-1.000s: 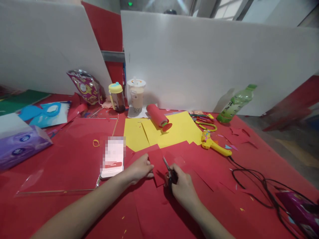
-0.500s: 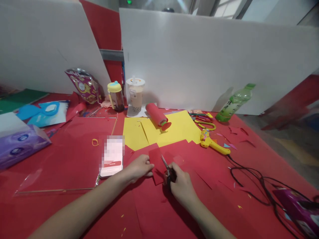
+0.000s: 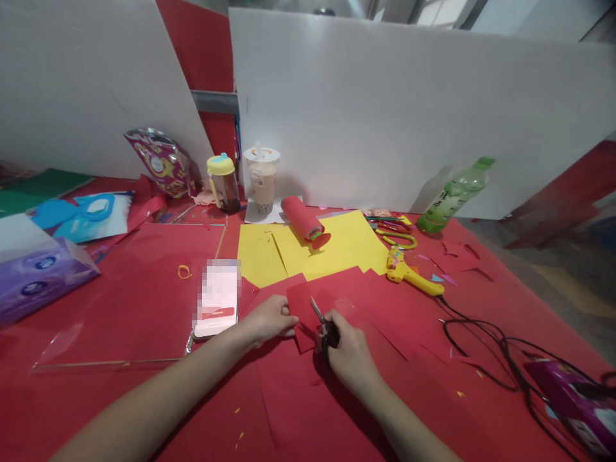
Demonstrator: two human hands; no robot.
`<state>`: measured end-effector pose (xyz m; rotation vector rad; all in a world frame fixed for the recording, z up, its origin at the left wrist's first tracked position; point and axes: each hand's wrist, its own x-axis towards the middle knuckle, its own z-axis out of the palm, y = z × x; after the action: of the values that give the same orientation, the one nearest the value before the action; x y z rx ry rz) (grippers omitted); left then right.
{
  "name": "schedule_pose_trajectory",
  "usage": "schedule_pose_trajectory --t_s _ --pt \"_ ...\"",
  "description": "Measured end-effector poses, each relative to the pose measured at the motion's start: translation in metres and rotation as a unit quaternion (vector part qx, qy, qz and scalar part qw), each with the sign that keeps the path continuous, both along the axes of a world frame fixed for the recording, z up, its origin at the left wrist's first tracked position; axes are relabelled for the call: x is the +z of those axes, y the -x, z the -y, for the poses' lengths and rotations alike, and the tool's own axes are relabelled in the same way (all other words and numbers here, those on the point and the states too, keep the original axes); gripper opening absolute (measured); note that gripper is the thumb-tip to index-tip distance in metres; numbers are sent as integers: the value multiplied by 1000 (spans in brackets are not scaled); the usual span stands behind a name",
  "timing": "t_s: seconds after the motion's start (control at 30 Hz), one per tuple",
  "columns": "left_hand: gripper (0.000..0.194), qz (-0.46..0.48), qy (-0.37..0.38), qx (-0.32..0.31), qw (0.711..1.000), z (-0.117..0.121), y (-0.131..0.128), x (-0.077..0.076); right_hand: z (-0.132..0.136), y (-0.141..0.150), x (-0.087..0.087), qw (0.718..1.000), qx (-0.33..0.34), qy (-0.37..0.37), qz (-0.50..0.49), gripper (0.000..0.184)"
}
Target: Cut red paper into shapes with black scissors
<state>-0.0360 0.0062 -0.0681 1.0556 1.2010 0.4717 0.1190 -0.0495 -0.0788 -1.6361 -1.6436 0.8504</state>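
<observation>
My left hand (image 3: 273,319) pinches the left edge of a small red paper strip (image 3: 302,308) between thumb and fingers. My right hand (image 3: 350,350) is closed around the black handles of a pair of scissors (image 3: 318,312), whose blades point up and away, just right of the strip. Under both hands lie larger sheets of red paper (image 3: 332,398). Beyond them, a red paper tube (image 3: 301,218) with a round red disc at its near end rests on yellow paper (image 3: 341,240). Parts of the handles are hidden by my right fingers.
A phone (image 3: 219,301) lies left of my left hand. To the right are a yellow glue gun (image 3: 414,279), its black cord (image 3: 500,340) and a green bottle (image 3: 455,196). A bubble tea cup (image 3: 262,183) and yellow-lidded bottle (image 3: 224,186) stand at the back by white boards (image 3: 385,115).
The view has shifted very slightly. Both hands, the scissors and the red strip keep almost the same places.
</observation>
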Motion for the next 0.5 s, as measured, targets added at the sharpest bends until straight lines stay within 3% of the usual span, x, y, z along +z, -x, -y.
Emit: schedule_pose_trajectory --t_s 0.37,0.5 --pt "29 -22 -26 -23 999 0 -2 6 0 0 4 1000 -10 4 -9 8" --pt "18 -70 -59 -36 995 -4 4 12 0 -4 7 997 -54 32 -41 16"
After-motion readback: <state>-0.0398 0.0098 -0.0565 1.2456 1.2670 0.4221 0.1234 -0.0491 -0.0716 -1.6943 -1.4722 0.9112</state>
